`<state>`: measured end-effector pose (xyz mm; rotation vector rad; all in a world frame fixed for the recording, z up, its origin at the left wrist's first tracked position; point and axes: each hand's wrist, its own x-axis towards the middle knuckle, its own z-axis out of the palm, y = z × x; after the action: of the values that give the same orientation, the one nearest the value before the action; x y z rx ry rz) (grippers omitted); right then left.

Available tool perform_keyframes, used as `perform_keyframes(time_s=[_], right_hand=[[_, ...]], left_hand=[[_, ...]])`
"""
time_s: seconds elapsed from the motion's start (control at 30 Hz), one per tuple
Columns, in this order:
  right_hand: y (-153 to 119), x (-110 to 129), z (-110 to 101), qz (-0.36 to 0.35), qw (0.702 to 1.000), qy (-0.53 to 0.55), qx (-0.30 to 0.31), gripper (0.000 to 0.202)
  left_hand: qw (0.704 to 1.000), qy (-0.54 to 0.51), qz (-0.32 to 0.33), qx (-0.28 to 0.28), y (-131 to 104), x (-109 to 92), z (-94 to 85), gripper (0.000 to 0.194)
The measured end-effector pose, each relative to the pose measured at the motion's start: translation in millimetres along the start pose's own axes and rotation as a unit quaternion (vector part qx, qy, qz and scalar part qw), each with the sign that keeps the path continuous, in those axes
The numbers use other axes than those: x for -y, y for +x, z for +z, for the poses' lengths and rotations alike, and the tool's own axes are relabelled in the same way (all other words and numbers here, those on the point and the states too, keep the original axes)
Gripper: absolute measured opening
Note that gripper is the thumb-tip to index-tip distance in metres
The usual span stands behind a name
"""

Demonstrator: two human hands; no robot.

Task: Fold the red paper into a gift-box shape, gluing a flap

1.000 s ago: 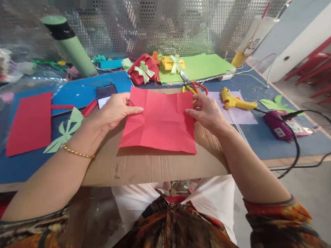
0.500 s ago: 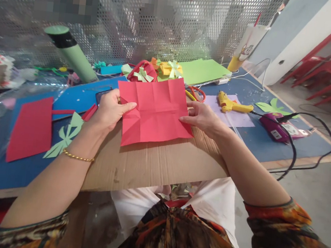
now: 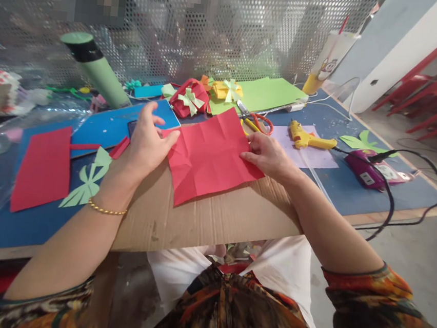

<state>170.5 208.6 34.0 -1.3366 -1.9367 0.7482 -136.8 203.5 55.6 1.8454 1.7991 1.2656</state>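
A creased sheet of red paper (image 3: 215,156) is tilted over the brown cardboard (image 3: 205,219) in front of me. My right hand (image 3: 264,153) pinches its right edge between thumb and fingers. At the opposite edge, my left hand (image 3: 149,139) has its fingers raised and spread, with the thumb tip at the paper's left side; whether it touches is hard to see. Orange-handled scissors (image 3: 263,122) lie just behind the sheet. Beside my left wrist are a pale green paper bow shape (image 3: 89,180) and a folded red paper piece (image 3: 44,168).
A yellow glue gun (image 3: 309,136) rests on lilac paper (image 3: 327,161), its cord running to a purple power strip (image 3: 372,168). Behind are a green bottle (image 3: 98,72), a red paper box with a bow (image 3: 190,98), light green sheets (image 3: 267,94) and a drink cup (image 3: 329,61).
My left hand has let go its pinch, and its fingers have lifted and spread. The red paper has turned slightly, and its left lower corner has moved down and right.
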Motion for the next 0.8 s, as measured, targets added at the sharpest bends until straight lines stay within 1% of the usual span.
perform_keyframes(time_s=[0.03,0.07,0.1,0.13,0.2,0.23,0.3,0.33,0.4,0.43,0.47,0.5,0.57,0.63,0.67,0.7,0.73,0.8], right_hand=[[1,0,0,-0.004,1.000,0.006,0.018,0.018],[1,1,1,-0.009,0.999,0.010,0.037,0.018],[2,3,1,-0.018,0.998,0.010,0.055,0.019],[2,5,2,-0.030,0.997,0.010,0.072,0.019],[2,10,2,-0.065,0.992,0.014,0.106,0.017],[1,13,2,-0.086,0.988,0.018,0.124,0.015],[-2,16,2,-0.121,0.980,0.033,0.156,0.016],[-3,17,2,-0.129,0.977,0.043,0.164,0.019],[-5,16,1,-0.125,0.975,0.069,0.168,0.022],[-5,15,0,-0.114,0.977,0.085,0.160,0.023],[-5,14,-1,-0.102,0.979,0.098,0.146,0.024],[-4,12,-3,-0.089,0.983,0.108,0.118,0.025],[-1,9,-6,-0.056,0.991,0.122,0.026,0.027],[3,6,-10,-0.022,0.989,0.127,-0.075,0.028],[4,5,-12,-0.009,0.985,0.126,-0.114,0.026],[6,4,-14,0.001,0.981,0.125,-0.147,0.023],[7,2,-16,0.007,0.978,0.120,-0.171,0.020],[9,-3,-19,0.018,0.971,0.114,-0.208,0.018]], left_hand=[[0.998,0.033,0.050,-0.019,-1,-5,-1.5,0.066],[0.992,0.057,0.105,-0.024,-2,-12,-2.5,0.064],[0.985,0.075,0.155,-0.007,-3,-22,-2.4,0.062],[0.977,0.087,0.193,0.027,-4,-34,-1.0,0.058],[0.956,0.096,0.244,0.135,-4,-61,6.8,0.054],[0.942,0.095,0.259,0.192,-3,-74,12.9,0.054],[0.911,0.092,0.267,0.300,-1,-99,27.6,0.046],[0.894,0.106,0.263,0.347,1,-109,35.1,0.037],[0.861,0.152,0.253,0.415,5,-123,47.2,0.017],[0.852,0.171,0.242,0.431,8,-127,50.9,0.017],[0.850,0.188,0.225,0.437,11,-128,52.4,0.021],[0.853,0.204,0.202,0.436,14,-126,51.6,0.024],[0.863,0.222,0.148,0.430,21,-118,43.6,0.027],[0.878,0.209,0.078,0.424,25,-102,29.3,0.026],[0.897,0.184,0.036,0.401,25,-92,21.0,0.024],[0.918,0.154,-0.012,0.366,23,-82,12.9,0.021],[0.931,0.116,-0.067,0.340,20,-71,5.3,0.020],[0.936,0.022,-0.167,0.310,11,-50,-6.4,0.023]])
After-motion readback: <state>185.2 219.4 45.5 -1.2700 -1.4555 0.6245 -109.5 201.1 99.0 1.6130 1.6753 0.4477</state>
